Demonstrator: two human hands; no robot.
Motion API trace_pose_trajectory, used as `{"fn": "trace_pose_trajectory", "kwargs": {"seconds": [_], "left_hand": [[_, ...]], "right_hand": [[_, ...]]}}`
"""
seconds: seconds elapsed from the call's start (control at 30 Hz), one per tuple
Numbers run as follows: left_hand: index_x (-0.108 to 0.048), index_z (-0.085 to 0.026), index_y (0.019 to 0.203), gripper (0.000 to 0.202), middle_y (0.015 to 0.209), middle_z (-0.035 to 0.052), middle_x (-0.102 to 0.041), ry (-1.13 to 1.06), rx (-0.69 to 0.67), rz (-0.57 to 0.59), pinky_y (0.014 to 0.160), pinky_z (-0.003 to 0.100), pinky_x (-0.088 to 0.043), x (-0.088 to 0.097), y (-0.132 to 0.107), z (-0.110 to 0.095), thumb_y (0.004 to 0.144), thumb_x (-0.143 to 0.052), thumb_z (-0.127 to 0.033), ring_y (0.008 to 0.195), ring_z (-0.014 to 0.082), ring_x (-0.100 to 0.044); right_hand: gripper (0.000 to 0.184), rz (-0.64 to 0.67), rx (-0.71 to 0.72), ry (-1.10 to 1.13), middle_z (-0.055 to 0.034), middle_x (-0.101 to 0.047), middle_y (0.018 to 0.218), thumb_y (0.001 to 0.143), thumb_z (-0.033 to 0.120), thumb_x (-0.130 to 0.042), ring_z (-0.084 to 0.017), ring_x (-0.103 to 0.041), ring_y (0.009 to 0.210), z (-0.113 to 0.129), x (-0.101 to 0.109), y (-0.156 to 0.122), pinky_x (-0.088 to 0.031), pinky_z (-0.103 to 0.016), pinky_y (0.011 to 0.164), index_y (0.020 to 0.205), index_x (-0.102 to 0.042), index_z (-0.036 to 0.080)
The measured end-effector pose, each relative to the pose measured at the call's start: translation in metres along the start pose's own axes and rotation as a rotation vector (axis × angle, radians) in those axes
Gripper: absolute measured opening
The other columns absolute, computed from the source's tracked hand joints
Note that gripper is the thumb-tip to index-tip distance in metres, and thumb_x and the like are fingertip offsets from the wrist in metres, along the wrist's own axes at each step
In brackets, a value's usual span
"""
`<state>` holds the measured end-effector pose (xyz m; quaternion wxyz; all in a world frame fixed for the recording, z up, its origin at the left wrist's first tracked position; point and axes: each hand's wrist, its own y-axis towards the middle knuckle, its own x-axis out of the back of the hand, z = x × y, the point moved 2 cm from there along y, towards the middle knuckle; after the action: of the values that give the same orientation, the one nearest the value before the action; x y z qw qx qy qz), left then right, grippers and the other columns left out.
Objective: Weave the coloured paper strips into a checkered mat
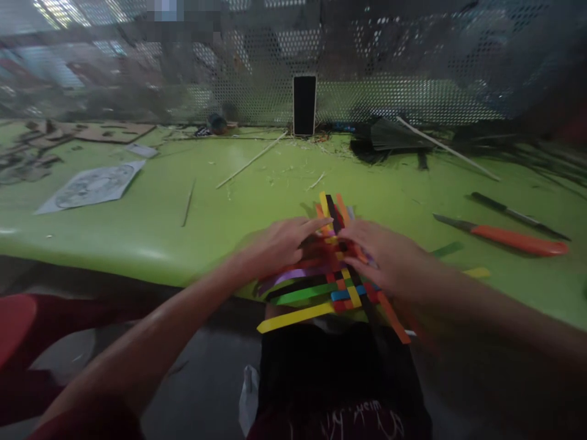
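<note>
A small woven piece of flat coloured strips [353, 296] lies at the front edge of the table, with yellow, black, red, blue, orange and green strips crossing. Loose ends fan out, among them a long yellow strip [296, 318] and a green strip [305, 293] on the left. My left hand [287, 244] grips the weave from its left side, index finger stretched across the top. From the right, my right hand [385, 253] pinches strips near the middle. Both hands are slightly blurred, and their fingers cover part of the weave.
To the right lie an orange-handled knife [518, 238] and a dark knife [518, 215]. A phone [304, 105] stands against the perforated metal panel [257, 91]. A printed paper [94, 186], thin sticks [252, 160] and cardboard pieces [112, 132] are on the green table [151, 235].
</note>
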<state>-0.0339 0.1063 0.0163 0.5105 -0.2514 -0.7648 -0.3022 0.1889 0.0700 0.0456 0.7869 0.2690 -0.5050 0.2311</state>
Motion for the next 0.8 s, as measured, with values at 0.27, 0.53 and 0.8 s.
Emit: {"fn": "trace_pose_trajectory", "kwargs": {"seconds": [0.27,0.53,0.8], "left_hand": [[-0.054,-0.017,0.143,0.065,0.114,0.0121,-0.076,0.038,-0.04,0.037,0.081,0.036,-0.055,0.005,0.003,-0.008,0.081,-0.05,-0.001,0.095,0.0256,-0.073],[-0.072,-0.018,0.12,0.045,0.114,0.0085,-0.078,0.026,-0.176,0.018,0.091,0.036,-0.057,0.019,0.006,-0.011,0.085,-0.05,-0.001,0.102,0.0225,-0.074],[-0.069,-0.014,0.118,0.037,0.106,0.0106,-0.076,0.09,-0.063,-0.166,0.083,0.038,-0.059,-0.014,-0.043,-0.078,0.091,-0.047,-0.003,0.095,0.0238,-0.071]], "right_hand": [[0.043,-0.16,-0.004,-0.414,-0.0206,-0.069,0.128,0.097,0.037,-0.056,-0.037,-0.064,0.117,0.065,-0.032,-0.085,-0.059,-0.054,0.093,0.131,-0.065,0.013],[0.044,-0.083,-0.038,-0.587,-0.015,-0.068,0.137,0.09,0.022,-0.067,-0.04,-0.062,0.123,0.063,-0.039,-0.076,-0.055,-0.058,0.1,0.133,-0.067,0.013],[0.04,-0.068,0.104,-0.382,-0.0044,-0.077,0.117,0.089,0.008,-0.058,-0.026,-0.066,0.119,-0.04,0.029,-0.069,-0.053,-0.043,0.101,0.12,-0.073,0.028]]}}
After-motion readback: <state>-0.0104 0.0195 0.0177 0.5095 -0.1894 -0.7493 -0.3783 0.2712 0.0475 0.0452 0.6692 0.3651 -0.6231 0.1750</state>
